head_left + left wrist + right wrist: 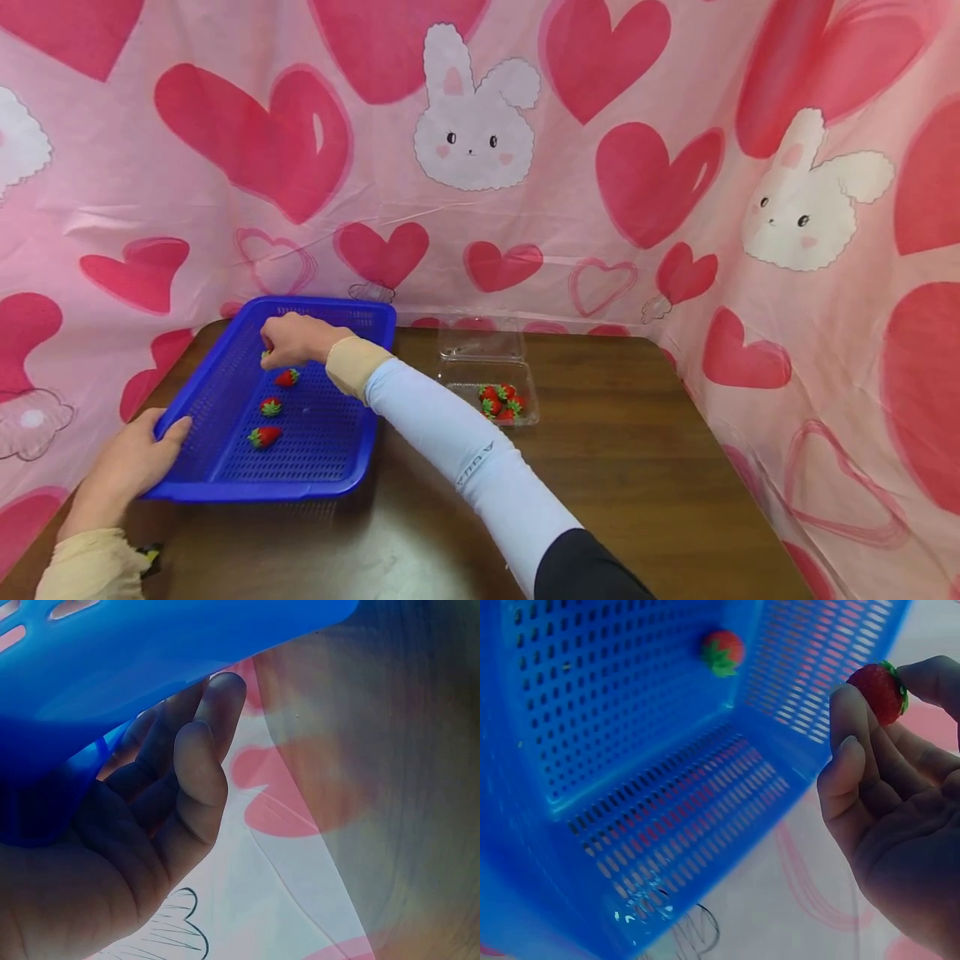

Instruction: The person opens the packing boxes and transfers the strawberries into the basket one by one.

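My left hand (pixel 131 458) grips the blue plastic basket (pixel 322 442) by its near left rim. In the left wrist view its fingers (pixel 202 769) curl under the basket's edge. Over the far part of the basket, my right hand (pixel 300 340) pinches a strawberry (pixel 879 691) between thumb and fingers, its green leaves beside the thumb. Three strawberries lie in a loose row on the basket floor: a near one (pixel 264 437), a middle one (pixel 271 407) and a far one (pixel 287 377), just below the right hand.
Right of the basket, an open clear plastic clamshell box (pixel 531 392) holds several strawberries (pixel 491 407). Both stand on a brown wooden table (pixel 600 467). A pink cloth (pixel 555 183) with hearts and rabbits hangs behind and at the sides. A small dark and yellow object (pixel 150 557) lies by the left sleeve.
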Demonstrator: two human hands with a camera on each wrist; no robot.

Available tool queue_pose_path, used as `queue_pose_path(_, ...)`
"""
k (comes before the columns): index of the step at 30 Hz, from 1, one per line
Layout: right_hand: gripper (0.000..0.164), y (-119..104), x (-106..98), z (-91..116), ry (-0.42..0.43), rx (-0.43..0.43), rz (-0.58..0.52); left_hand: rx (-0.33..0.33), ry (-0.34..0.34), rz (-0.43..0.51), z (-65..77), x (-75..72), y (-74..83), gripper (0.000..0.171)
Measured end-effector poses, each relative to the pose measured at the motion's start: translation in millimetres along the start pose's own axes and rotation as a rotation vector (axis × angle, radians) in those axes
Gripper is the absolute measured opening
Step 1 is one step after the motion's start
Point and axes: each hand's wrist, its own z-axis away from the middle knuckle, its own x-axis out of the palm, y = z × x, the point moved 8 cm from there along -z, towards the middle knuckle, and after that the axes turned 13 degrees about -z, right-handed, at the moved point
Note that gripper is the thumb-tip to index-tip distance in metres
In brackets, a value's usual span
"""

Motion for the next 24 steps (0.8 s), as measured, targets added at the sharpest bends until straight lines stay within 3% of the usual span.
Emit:
queue_pose_path(4,0.020,1.9,14.4,-10.2,-0.009,0.087,-0.002,0.001,0.006,0.003,-0.4,1.3,-4.6,0.059)
queue_pose_path(10,0.020,11.0,32.5,-11.9,-0.023,0.203,0.081,0.011,0.018,-0.016,-3.7,4.9,-1.9,0.059)
queue_pose_path(16,0.016,13.8,53.8,-19.3,-0.040,0.178,0.153,-0.003,-0.028,-0.024,-2.8,5.5,-2.5,0.062)
queue_pose_path(24,0.018,17.6,70.3,-22.4,-0.026,0.177,0.225,-0.001,-0.017,-0.014,-2.0,2.0,0.9,0.061)
